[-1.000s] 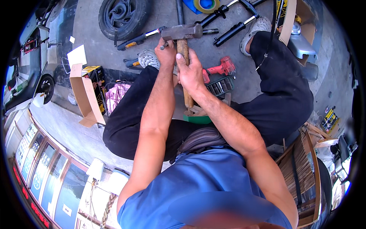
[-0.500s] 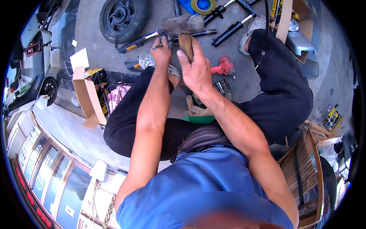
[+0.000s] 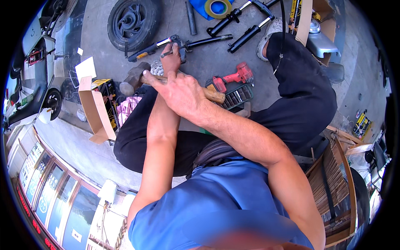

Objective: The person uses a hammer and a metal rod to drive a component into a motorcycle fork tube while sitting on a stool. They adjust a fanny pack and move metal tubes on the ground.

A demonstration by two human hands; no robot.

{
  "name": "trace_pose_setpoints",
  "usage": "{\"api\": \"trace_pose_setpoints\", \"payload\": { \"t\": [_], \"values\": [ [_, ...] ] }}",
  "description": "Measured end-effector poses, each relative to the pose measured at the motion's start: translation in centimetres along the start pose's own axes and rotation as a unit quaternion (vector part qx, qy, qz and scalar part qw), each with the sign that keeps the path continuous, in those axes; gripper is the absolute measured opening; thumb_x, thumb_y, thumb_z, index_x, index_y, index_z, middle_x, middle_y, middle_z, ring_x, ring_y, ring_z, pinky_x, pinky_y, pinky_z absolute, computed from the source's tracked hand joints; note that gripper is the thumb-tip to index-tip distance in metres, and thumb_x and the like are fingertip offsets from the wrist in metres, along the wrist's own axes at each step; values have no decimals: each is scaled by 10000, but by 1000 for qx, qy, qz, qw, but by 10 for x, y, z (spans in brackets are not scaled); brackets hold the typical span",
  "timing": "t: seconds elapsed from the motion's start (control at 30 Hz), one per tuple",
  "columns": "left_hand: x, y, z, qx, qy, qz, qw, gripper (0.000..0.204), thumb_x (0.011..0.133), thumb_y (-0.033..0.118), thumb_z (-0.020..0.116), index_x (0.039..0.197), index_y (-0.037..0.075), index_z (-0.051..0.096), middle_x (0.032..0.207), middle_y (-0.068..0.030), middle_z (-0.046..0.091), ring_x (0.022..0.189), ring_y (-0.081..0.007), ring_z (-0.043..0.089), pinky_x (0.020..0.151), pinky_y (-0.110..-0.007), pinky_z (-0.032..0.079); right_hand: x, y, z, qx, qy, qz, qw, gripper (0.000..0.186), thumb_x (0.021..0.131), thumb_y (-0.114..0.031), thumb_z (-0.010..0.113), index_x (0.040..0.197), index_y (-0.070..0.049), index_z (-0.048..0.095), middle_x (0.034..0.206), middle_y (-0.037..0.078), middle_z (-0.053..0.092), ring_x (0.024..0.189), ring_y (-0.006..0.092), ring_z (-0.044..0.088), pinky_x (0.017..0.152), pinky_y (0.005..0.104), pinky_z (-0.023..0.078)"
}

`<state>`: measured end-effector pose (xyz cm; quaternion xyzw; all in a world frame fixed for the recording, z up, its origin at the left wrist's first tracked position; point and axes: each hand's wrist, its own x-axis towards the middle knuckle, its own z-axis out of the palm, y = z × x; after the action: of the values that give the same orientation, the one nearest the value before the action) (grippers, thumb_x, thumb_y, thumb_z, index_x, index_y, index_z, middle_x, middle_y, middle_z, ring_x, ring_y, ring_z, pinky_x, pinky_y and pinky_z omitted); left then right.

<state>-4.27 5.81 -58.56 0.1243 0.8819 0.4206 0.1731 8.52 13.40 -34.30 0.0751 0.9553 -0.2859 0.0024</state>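
- Head view: left hand (image 3: 171, 61) grasps a short metal rod (image 3: 166, 54) just on the near side of the fork assembly (image 3: 179, 41).
- Right hand (image 3: 183, 93), farther from that assembly, grips the hammer (image 3: 134, 79) by its wooden handle.
- Hammer's long axis crosses over the left forearm (image 3: 163, 123), its head nearer the person than the assembly's left end.

I see a blue shirt (image 3: 221, 189) with short sleeves (image 3: 143, 221) on this person. At the shirt's lower edge there is a dark waist bag (image 3: 210, 151). Beyond that come loose black trousers (image 3: 298, 96) and, farthest from the shirt, pale shoes (image 3: 157, 68) with holes.
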Motion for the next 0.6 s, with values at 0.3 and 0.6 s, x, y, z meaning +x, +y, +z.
{"api": "trace_pose_setpoints", "payload": {
  "t": [0.3,0.6],
  "values": [
    [-8,19,-1,40,59,56,996,293,1033,293,614,970,23,707,716,-133,666,618,-247,590,611,-412,473,21,3,-14,-41,-51,-17,998,618,919,-157,602,1524,-212,485,880,148,705,790,262,747,635,342,603],
    [-1,-21,3,142,80,191,968,256,1033,270,593,993,43,703,774,-135,695,702,-317,632,656,-425,495,18,27,-2,1,-22,26,999,592,923,-117,579,1502,-209,499,886,213,676,767,318,732,605,407,598]
  ]
}}
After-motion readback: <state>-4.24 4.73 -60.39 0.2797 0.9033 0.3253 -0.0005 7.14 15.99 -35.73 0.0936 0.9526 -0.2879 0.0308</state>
